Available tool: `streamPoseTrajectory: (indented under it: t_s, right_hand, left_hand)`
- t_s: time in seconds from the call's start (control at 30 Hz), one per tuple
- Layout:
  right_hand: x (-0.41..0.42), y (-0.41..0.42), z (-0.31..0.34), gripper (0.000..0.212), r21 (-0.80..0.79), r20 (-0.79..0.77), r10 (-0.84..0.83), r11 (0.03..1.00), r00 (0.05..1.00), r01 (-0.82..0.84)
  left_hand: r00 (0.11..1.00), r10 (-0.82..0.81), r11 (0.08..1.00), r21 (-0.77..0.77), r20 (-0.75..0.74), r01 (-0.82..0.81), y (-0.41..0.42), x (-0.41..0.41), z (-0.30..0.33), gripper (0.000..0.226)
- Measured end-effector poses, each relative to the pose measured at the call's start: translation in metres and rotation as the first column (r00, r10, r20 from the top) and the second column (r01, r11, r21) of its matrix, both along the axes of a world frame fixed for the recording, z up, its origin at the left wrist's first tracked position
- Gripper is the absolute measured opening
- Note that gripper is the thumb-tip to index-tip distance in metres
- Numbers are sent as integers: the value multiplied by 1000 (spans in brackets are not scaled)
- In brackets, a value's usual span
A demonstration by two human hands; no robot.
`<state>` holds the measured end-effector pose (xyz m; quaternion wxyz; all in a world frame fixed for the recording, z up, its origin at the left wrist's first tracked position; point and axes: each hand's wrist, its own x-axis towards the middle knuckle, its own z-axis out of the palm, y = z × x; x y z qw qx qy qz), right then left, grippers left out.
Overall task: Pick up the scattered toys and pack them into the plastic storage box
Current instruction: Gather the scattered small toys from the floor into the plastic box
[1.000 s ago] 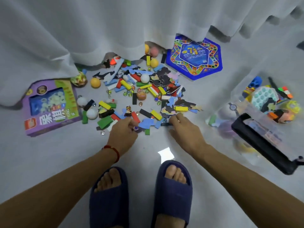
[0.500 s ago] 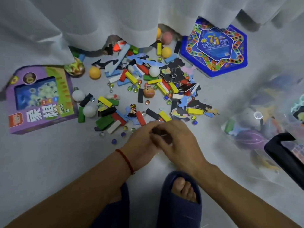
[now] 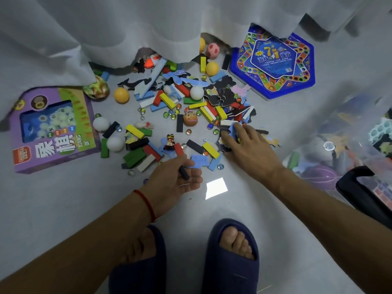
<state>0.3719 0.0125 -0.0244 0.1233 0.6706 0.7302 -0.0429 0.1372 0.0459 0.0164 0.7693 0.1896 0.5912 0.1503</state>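
on the grey floor (image 3: 63, 209) below a white curtain (image 3: 148, 28), toys (image 3: 191, 107) lie scattered. the left hand (image 3: 171, 181) cups a black block (image 3: 183, 172), collecting. the right hand (image 3: 250, 149), fingers spread, presses puzzle pieces (image 3: 228, 136). the box (image 3: 350, 145) waits at the right.

A home room is suggested by a white curtain (image 3: 127, 28) draped to a pale floor (image 3: 53, 198), boxed board games (image 3: 273, 62) and slippered feet (image 3: 232, 257).

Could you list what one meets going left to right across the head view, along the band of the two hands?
Purple game box → left hand holding a black block → right hand on the puzzle pieces → clear plastic storage box.
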Motion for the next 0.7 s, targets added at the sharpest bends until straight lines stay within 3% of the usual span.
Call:
streamPoseTrajectory:
  t_s: [0.17, 0.37, 0.5, 0.7]
  right_hand:
    - [-11, 2, 0, 49, -27, 89, 11, 1000, 996, -9]
    - [-19, 4, 13, 49, 4, 60, 30, 1000, 998, -31]
    - [-14, 3, 30, 49, 78, -34, -1, 997, 999, 4]
    - [-1, 7, 51, 49, 191, -233, -104, 970, 967, 150]
  left_hand:
    - [1000, -16, 999, 38, -22, 16, 3, 5, 3, 26]
    - [989, -137, 979, 147, -56, 144, -1, 11, 7, 20]
    - [963, -238, 921, 286, -130, 266, -5, 18, 10, 21]
    - [974, -212, 927, 299, -74, 225, -2, 28, 18, 18]
